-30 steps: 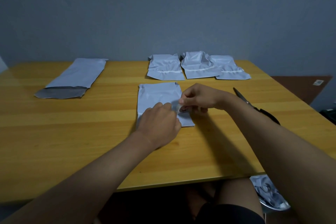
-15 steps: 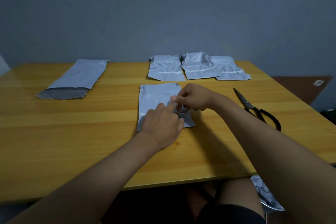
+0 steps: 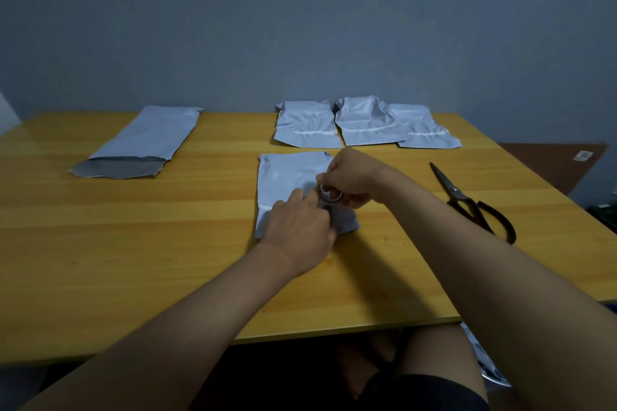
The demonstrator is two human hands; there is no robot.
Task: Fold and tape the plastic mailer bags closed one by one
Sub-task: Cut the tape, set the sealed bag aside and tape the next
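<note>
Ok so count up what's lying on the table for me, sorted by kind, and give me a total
Folded, taped mailer bags at the far edge: 3
Mailer bag being worked on under the hands: 1
Unfolded mailer bag on the left: 1
Tape roll, held by the right hand: 1
Scissors: 1
Total: 7

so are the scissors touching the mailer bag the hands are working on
Apart. The head view shows bare table between the scissors and the mailer bag.
</note>
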